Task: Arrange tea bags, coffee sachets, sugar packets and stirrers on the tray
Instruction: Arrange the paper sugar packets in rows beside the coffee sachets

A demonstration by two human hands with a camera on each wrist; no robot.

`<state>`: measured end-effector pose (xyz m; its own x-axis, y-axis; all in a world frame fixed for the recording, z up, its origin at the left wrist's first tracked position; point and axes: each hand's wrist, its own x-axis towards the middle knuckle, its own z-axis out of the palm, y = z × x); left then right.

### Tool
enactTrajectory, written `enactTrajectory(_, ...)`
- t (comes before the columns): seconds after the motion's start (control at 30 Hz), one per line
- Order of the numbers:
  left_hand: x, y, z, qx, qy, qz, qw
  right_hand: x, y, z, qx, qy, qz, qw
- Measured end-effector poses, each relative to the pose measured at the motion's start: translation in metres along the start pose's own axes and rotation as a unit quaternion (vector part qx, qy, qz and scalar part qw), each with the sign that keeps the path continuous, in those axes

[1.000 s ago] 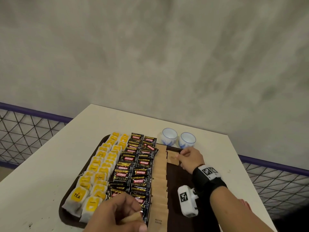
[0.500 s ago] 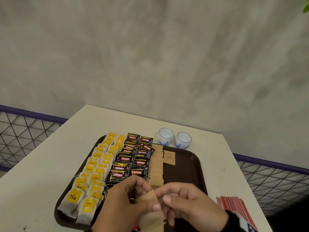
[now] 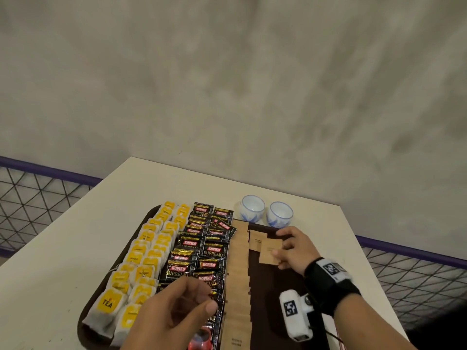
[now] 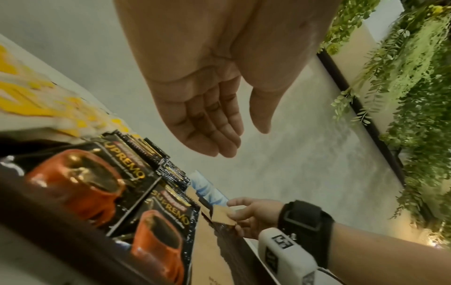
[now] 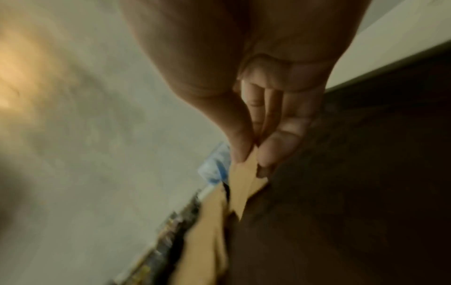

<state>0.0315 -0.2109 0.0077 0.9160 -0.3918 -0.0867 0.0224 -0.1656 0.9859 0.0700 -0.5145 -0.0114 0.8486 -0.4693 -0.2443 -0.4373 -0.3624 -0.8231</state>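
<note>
The right hand [image 3: 294, 250] pinches a small square brown paper sugar packet [image 3: 271, 251] low over the far end of the dark brown plastic tray [image 3: 278, 281], just beside another packet lying there. The left hand [image 3: 171, 317] hovers over the black coffee sachets [image 3: 202, 251], grip relaxed and holding nothing.

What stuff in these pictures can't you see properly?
- Stirrers: not visible in any view; the right forearm covers the table's right edge in the head view.
- Nearest coffee sachets: hidden under the left hand, head view.
- Print on the sugar packet pinched by the right hand: too small, and blurred in the right wrist view.
</note>
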Motion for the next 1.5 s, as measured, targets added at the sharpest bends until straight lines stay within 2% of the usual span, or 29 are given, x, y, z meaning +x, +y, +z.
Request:
enactTrajectory(0.1, -0.001, -0.004, -0.006, -0.001, -0.006, -0.01, 1.0, 0.017, -0.002, 0.018, -0.048, 0.007, 0.009, 0.999)
enactTrajectory(0.33, -0.005, -0.005, -0.016, 0.026, 0.01, -0.012, 1.0, 0.03, -0.006, 0.038, -0.129, 0.09, 0.024, 0.987)
enactTrajectory(0.53, -0.009, -0.006, -0.02, 0.02, -0.008, -0.025, 0.999, 0.028, -0.015, 0.036, -0.192, 0.048, 0.064, 0.978)
enactTrajectory(0.73, -0.007, -0.002, -0.018, 0.007, 0.007, -0.039, 0.999, 0.027, -0.023, 0.034, -0.197, 0.044, 0.083, 0.976)
enactTrajectory(1.03, -0.004, -0.008, -0.024, 0.003, -0.011, -0.045, 0.999, 0.039, -0.037, 0.035, -0.171, 0.008, 0.113, 0.979)
enactTrajectory(1.23, -0.004, -0.005, -0.026, -0.006, -0.007, -0.047, 0.999, 0.042, -0.032, 0.03, -0.122, 0.029, 0.112, 0.986)
enactTrajectory(1.5, -0.004, -0.009, -0.024, -0.003, -0.005, -0.042, 0.999, 0.048, -0.023, 0.033, -0.129, 0.073, 0.092, 0.985)
